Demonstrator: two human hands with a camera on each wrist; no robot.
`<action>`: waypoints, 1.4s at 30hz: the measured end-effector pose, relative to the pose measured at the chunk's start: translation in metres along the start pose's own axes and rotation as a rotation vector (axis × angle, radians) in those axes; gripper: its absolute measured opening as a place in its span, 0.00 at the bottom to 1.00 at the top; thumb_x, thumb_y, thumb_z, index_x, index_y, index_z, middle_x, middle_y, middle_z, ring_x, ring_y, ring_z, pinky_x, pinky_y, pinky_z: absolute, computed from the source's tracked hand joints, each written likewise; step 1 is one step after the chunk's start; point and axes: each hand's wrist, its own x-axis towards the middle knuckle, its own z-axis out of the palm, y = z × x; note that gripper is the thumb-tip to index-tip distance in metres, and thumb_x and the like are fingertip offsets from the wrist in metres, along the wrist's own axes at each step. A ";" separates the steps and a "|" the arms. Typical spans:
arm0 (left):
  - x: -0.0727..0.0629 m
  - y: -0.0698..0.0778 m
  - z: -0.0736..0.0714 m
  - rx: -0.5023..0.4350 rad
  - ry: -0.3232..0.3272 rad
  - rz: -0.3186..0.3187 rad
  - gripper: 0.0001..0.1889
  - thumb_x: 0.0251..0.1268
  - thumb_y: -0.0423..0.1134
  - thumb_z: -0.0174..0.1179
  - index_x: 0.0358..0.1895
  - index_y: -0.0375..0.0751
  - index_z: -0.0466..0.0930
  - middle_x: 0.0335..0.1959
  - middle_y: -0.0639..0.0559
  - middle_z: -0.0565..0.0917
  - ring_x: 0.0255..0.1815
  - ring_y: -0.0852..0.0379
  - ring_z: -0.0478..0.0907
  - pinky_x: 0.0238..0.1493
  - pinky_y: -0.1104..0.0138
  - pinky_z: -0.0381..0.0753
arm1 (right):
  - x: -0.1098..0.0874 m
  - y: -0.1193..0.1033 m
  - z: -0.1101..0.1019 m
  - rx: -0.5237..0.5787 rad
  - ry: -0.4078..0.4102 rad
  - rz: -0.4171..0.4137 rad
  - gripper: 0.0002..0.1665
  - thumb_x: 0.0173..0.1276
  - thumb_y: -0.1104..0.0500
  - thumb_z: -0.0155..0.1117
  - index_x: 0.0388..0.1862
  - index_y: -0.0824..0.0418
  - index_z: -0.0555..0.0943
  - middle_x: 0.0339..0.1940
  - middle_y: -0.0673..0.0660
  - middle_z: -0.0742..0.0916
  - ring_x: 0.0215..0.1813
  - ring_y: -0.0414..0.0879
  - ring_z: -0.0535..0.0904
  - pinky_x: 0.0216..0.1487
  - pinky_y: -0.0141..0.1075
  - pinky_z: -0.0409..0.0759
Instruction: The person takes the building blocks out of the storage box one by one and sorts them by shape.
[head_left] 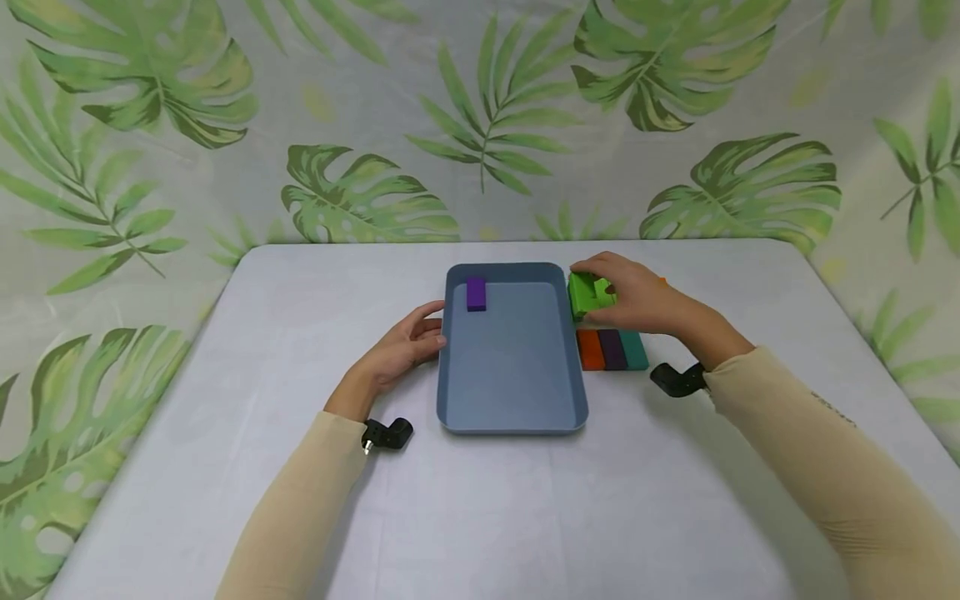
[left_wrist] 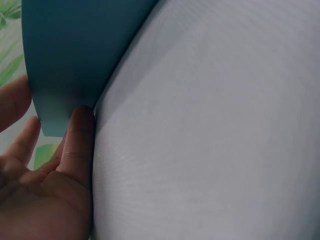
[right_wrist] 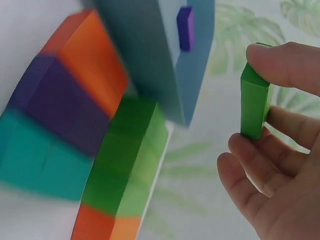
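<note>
My right hand (head_left: 637, 296) pinches a small green block (right_wrist: 254, 107) between thumb and fingertips, just past the tray's right side. Below that hand, green blocks (right_wrist: 125, 155) stand against the tray wall on the table. A row of an orange block (head_left: 591, 350), a dark purple block (head_left: 612, 350) and a teal block (head_left: 634, 350) lies nearer me. My left hand (head_left: 397, 350) touches the left wall of the blue-grey tray (head_left: 512, 432) with loosely extended fingers. Inside the tray, a purple block (head_left: 476, 294) lies at the far left corner.
A white cloth (head_left: 480, 517) covers the table. Part of another orange block (right_wrist: 107, 222) shows beside the green ones, mostly behind my right hand in the head view. A leaf-patterned curtain (head_left: 360, 100) hangs behind the table's far edge.
</note>
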 end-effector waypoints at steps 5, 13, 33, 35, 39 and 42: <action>-0.001 0.001 -0.002 0.006 0.011 -0.007 0.36 0.74 0.29 0.51 0.80 0.50 0.49 0.76 0.37 0.61 0.77 0.42 0.61 0.76 0.50 0.64 | -0.021 0.016 -0.015 -0.055 0.027 0.050 0.39 0.61 0.63 0.70 0.71 0.64 0.68 0.68 0.65 0.74 0.64 0.60 0.72 0.62 0.59 0.75; -0.001 0.000 -0.001 0.003 0.006 -0.009 0.36 0.74 0.29 0.51 0.80 0.48 0.48 0.77 0.37 0.59 0.78 0.42 0.59 0.77 0.48 0.61 | -0.055 0.043 -0.028 -0.058 0.065 0.110 0.40 0.62 0.61 0.72 0.71 0.66 0.68 0.65 0.65 0.75 0.63 0.61 0.73 0.61 0.61 0.77; 0.000 0.003 0.000 -0.006 0.012 -0.026 0.36 0.73 0.29 0.53 0.80 0.50 0.49 0.77 0.38 0.60 0.78 0.43 0.60 0.77 0.48 0.61 | -0.084 0.087 0.004 -0.014 -0.029 0.219 0.40 0.61 0.61 0.72 0.70 0.70 0.67 0.63 0.69 0.76 0.62 0.64 0.73 0.61 0.63 0.75; 0.000 0.004 -0.001 -0.007 0.010 -0.023 0.37 0.73 0.29 0.52 0.80 0.50 0.49 0.78 0.38 0.59 0.78 0.43 0.60 0.77 0.48 0.61 | -0.085 0.089 0.005 -0.014 -0.034 0.221 0.40 0.61 0.60 0.72 0.70 0.69 0.68 0.63 0.69 0.77 0.61 0.64 0.74 0.61 0.64 0.75; 0.000 0.004 -0.001 0.005 0.010 -0.023 0.37 0.73 0.29 0.52 0.80 0.49 0.48 0.78 0.38 0.59 0.79 0.43 0.59 0.78 0.49 0.60 | -0.086 0.092 0.008 -0.016 -0.052 0.234 0.39 0.61 0.61 0.72 0.69 0.68 0.69 0.64 0.69 0.77 0.61 0.64 0.74 0.61 0.64 0.75; 0.000 0.004 0.000 0.007 0.012 -0.028 0.37 0.74 0.29 0.52 0.80 0.49 0.48 0.78 0.38 0.58 0.79 0.43 0.59 0.78 0.49 0.60 | -0.088 0.095 0.010 -0.015 -0.069 0.248 0.39 0.61 0.59 0.72 0.69 0.68 0.69 0.65 0.70 0.77 0.62 0.64 0.74 0.62 0.65 0.73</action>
